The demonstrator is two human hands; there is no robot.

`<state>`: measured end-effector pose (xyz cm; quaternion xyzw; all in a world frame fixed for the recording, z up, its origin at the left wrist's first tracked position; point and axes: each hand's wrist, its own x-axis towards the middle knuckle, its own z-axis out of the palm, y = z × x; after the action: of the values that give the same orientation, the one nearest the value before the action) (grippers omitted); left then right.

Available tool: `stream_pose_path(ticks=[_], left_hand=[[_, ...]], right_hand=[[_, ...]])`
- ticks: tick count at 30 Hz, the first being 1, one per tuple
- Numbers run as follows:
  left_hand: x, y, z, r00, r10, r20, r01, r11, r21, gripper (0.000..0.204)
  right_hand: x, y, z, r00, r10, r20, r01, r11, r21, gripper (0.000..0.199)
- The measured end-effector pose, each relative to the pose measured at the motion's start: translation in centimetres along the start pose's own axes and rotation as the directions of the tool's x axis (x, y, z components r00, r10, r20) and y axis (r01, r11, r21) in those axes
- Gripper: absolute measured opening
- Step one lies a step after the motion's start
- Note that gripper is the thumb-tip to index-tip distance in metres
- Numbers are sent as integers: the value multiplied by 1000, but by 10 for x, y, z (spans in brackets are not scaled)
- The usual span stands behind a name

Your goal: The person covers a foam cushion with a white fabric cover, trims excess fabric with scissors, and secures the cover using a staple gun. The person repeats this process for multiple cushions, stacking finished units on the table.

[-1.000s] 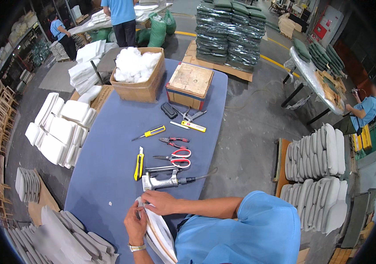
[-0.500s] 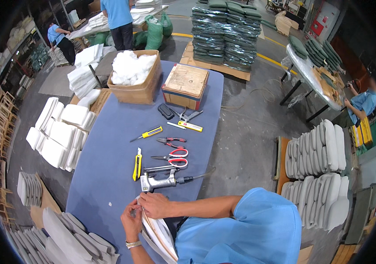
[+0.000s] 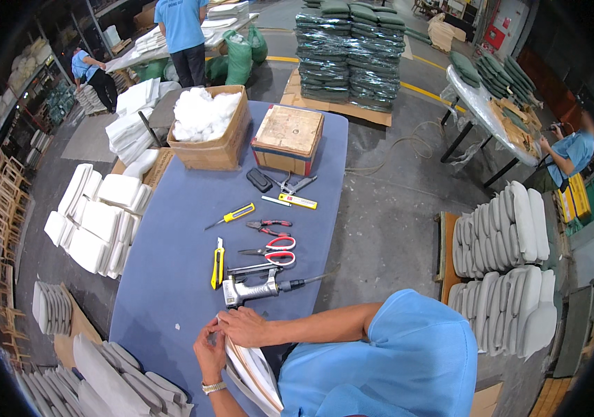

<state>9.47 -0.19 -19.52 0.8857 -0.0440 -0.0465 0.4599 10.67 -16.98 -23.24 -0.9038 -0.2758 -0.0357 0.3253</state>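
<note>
Table [image 3: 172, 229], centre frame: matt blue cloth cover. Staple gun [image 3: 251, 290]: dull grey metal. Scissors [image 3: 274, 250]: glossy red plastic handles. Boxes [image 3: 217, 142], upper centre: rough brown cardboard. Stuffing [image 3: 203, 115]: fluffy white fibre.

I saw that I wore a light blue short-sleeved shirt [image 3: 387, 361], its loose, softly creased cloth filling the lower right of the head view and its sleeve ending above the elbow, so both forearms were bare. My left hand [image 3: 210, 354] had a metal-banded wristwatch [image 3: 213, 387] strapped round the wrist, pale and shiny against the blue tabletop. My right hand [image 3: 245, 326] carried no glove, ring or band that I could make out, and neither hand was covered.
</note>
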Motion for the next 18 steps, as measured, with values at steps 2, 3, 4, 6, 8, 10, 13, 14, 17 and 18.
stream_pose_path(ticks=[2, 3, 4, 6, 8, 10, 13, 14, 17, 18], left_hand=[[0, 1, -1, 1000, 4, 3, -4, 1000, -3, 15], [0, 3, -2, 1000, 8, 7, -8, 1000, 1, 16], [-1, 5, -3, 1000, 13, 11, -13, 1000, 5, 17], [-2, 12, -4, 1000, 21, 20, -22, 999, 32, 20], [-1, 13, -2, 1000, 22, 18, -23, 998, 63, 23], [-1, 9, 2, 1000, 11, 1, -11, 995, 100, 25], [-2, 6, 6, 999, 1, -34, 0, 1000, 30, 23], [-1, 3, 6, 999, 0, -32, 0, 1000, 9, 21], [1, -3, 1, 1000, -24, -16, 24, 999, -23, 18], [3, 1, -2, 999, -43, 0, 43, 999, -15, 17]], right_hand=[[2, -1, -2, 998, 45, 37, -47, 998, 41, 25], [4, -2, -5, 996, 66, 57, -70, 996, 61, 26], [5, -1, -8, 994, 85, 69, -92, 990, 107, 27], [4, 1, -13, 988, 122, 96, -139, 971, 193, 29], [4, 6, -13, 991, 98, 90, -117, 963, 243, 32], [2, 7, -18, 991, 86, 98, -111, 953, 283, 33], [1, 8, -25, 987, 91, 130, -128, 940, 317, 33], [1, 9, -26, 985, 95, 143, -137, 937, 322, 33], [0, 11, -24, 992, 43, 116, -79, 942, 326, 35], [-1, 13, -23, 995, 18, 93, -47, 945, 322, 36]])
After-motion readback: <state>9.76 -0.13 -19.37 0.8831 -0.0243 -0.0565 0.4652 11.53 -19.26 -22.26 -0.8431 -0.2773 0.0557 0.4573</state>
